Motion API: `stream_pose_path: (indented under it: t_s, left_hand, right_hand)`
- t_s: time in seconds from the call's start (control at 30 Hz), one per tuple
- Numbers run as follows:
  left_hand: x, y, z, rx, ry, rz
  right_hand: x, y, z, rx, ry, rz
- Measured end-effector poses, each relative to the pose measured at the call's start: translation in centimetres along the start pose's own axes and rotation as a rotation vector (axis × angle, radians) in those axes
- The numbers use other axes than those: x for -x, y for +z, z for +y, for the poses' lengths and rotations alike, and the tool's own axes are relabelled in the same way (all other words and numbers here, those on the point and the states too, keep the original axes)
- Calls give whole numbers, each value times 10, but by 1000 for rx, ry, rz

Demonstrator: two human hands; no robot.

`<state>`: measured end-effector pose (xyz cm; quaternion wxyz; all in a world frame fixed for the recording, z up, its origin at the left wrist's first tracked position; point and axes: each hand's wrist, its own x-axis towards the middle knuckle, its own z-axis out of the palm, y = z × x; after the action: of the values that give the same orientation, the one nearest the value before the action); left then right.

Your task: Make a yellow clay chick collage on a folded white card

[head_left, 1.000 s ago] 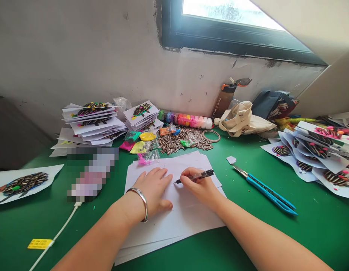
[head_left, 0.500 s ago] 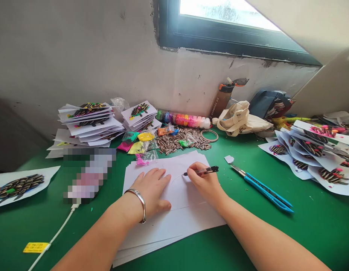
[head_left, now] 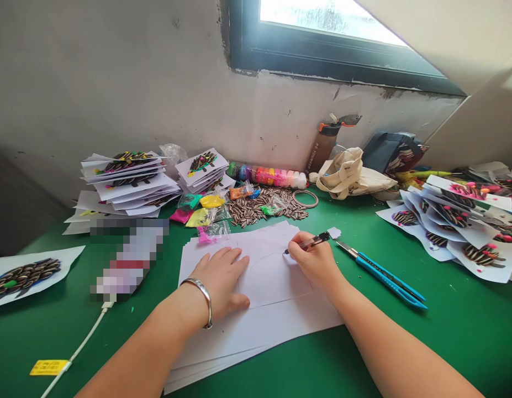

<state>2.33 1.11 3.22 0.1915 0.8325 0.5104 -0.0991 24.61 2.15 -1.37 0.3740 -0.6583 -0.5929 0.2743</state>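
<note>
Right hand (head_left: 317, 264) pinches a pen (head_left: 307, 243) between thumb and fingers, fingers curled tight round the barrel, tip down on the top sheet of a paper stack (head_left: 256, 309), at the right end of a curved line (head_left: 264, 258) drawn on that sheet. Pen barrel tilts up and away to the right of the grip

Going left to right from there:
- far left of the grip, at the table edge: one white sheet with a seed picture (head_left: 26, 273); nearer the camera a yellow label (head_left: 47, 367) on a white cable (head_left: 79, 348)
- a blurred-out object (head_left: 125, 257) lies between that sheet and the paper stack
- behind it, by the wall: piles of finished seed cards (head_left: 127, 179)
- left hand (head_left: 222, 279) lies flat, fingers spread, palm down on the same top sheet, just left of the curved line; metal bangle (head_left: 201, 301) on the wrist. Holds nothing, only presses the paper
- beyond the grip, toward the wall: small bags of coloured clay (head_left: 204, 213), a heap of striped sunflower seeds (head_left: 266, 207), a row of coloured pots (head_left: 266, 176), a tape ring (head_left: 305, 198)
- just right of the grip: a small white paper scrap (head_left: 334, 232), then a blue utility knife (head_left: 382, 273) on the green table (head_left: 466, 326), near the pen end, not touching the hand
- further back right: brown bottle (head_left: 324, 146), cloth bag (head_left: 349, 174)
- far right: more seed cards (head_left: 458, 221) fanned out
</note>
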Motion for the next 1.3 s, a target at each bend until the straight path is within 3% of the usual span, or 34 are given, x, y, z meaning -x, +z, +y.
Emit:
stream_pose_path:
  t_s: [0.37,0.53,0.63,0.8,1.3]
  left_hand:
    - [0,-1,1,19,8,-2]
    - [0,1,-1,17,3,0]
    - [-1,2,-1,-2,10,5]
    - [-1,2,-1,-26,26,14]
    - [-1,0,0,-16,25,6]
  right_hand:
    - [-8,-22,7,5,55,-121]
    - [-3,-27,-6,-99,15,-125]
    - [7,-24,-20,-222,-105,-258]
    - [20,-5,-31,-173,-174,-498]
    - [14,5,-19,-122,-150,-534]
